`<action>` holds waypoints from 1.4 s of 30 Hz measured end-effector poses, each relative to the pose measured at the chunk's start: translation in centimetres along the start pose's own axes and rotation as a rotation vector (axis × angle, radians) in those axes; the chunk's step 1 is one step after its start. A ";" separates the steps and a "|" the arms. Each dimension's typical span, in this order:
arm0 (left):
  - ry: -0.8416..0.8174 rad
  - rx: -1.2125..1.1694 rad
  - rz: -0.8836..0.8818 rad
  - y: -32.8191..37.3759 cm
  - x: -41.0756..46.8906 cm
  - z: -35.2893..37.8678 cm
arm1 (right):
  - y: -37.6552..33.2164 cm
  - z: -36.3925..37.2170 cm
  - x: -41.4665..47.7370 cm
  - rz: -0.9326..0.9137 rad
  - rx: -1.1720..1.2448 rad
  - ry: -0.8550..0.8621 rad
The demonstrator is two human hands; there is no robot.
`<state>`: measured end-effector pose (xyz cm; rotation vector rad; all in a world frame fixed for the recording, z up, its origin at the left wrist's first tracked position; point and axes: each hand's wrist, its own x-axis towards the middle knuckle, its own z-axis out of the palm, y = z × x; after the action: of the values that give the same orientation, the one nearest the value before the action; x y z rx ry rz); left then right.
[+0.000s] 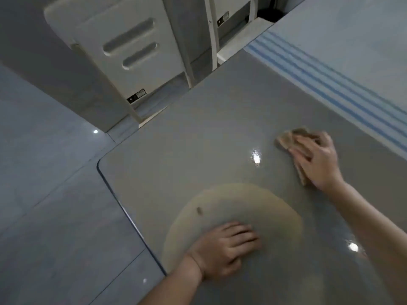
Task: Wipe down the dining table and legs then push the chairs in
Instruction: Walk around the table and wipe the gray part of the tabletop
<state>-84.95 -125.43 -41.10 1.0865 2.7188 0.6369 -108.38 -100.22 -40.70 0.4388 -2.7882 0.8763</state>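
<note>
The glossy grey dining table [198,133] fills the middle and right of the view, with a rounded corner at the left. My right hand [317,159] presses a crumpled tan cloth [288,137] flat on the tabletop at the right. My left hand [226,249] rests palm down on the table near its left edge, fingers together, holding nothing. A white chair [123,47] stands tucked at the far edge of the table, and a second white chair [235,23] is partly seen beside it.
A pale cloth with blue stripes [330,84] covers the far right part of the table. A round yellowish reflection [253,201] shows in the tabletop by my left hand. Grey floor tiles [48,194] lie to the left of the table.
</note>
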 end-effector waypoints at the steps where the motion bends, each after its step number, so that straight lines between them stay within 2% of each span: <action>1: -0.008 -0.002 -0.002 0.0 0.0 0.0 | 2.3 -1.5 -0.8 0.129 0.004 0.063; 3: -0.012 -0.007 -0.007 0.0 -0.1 0.0 | 4.7 -4.2 -3.2 0.295 -0.065 0.234; 4: -0.006 -0.019 -0.009 0.1 -0.1 -0.1 | 4.8 -4.9 -5.0 0.334 -0.189 0.322; 5: 0.002 -0.036 -0.009 0.1 0.0 -0.2 | 3.8 -5.4 -7.2 0.384 -0.225 0.346; 7: 0.003 -0.061 -0.012 0.2 0.1 -0.5 | -0.4 -5.0 -13.0 0.425 -0.132 0.254; 9: 0.001 -0.059 -0.012 0.3 0.2 -0.7 | -5.3 -3.3 -19.7 0.329 -0.048 0.155; 11: 0.000 -0.051 -0.007 0.1 0.2 -0.7 | -10.8 -1.6 -26.7 0.056 0.019 0.029; 13: 0.007 -0.064 -0.016 0.1 0.2 -0.7 | -13.6 -2.1 -32.1 -0.165 -0.046 -0.112; 14: 0.012 -0.075 -0.023 0.1 0.2 -0.7 | -13.4 -2.9 -33.4 -0.185 -0.079 -0.211; 16: 0.020 -0.088 -0.020 0.3 0.2 -0.6 | -11.5 -5.6 -33.3 -0.128 -0.051 -0.279; 17: 0.023 -0.085 -0.017 0.4 0.2 -0.6 | -9.9 -6.7 -33.0 -0.156 -0.040 -0.243; 18: 0.028 -0.078 -0.014 0.3 0.1 -0.6 | -8.0 -7.3 -32.4 -0.093 -0.074 -0.122; 21: 0.046 -0.079 -0.008 0.3 0.2 -0.7 | -3.5 -8.3 -29.4 0.519 -0.166 0.280; 22: 0.041 -0.084 -0.011 0.3 0.1 -0.7 | -3.5 -7.9 -28.7 0.676 -0.166 0.369; 24: 0.028 -0.091 -0.023 0.6 0.1 -0.8 | -5.1 -6.2 -28.2 0.819 -0.195 0.440; 29: -0.024 -0.069 -0.022 0.6 0.0 -1.3 | -14.4 -1.2 -31.2 0.682 -0.146 0.390; 34: -0.086 -0.029 -0.021 1.4 0.3 -3.0 | -19.2 0.7 -33.2 0.712 -0.140 0.384; 37: 0.007 -0.004 0.017 0.2 -1.2 -5.8 | -20.0 1.0 -32.7 0.759 -0.145 0.406; 42: 0.126 0.035 -0.213 -9.2 -7.1 -9.6 | -23.4 3.9 -31.1 0.816 -0.070 0.411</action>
<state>-88.20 -139.44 -36.65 0.7725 2.9101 0.6455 -71.76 -113.92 -39.65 -0.8553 -2.5511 0.8545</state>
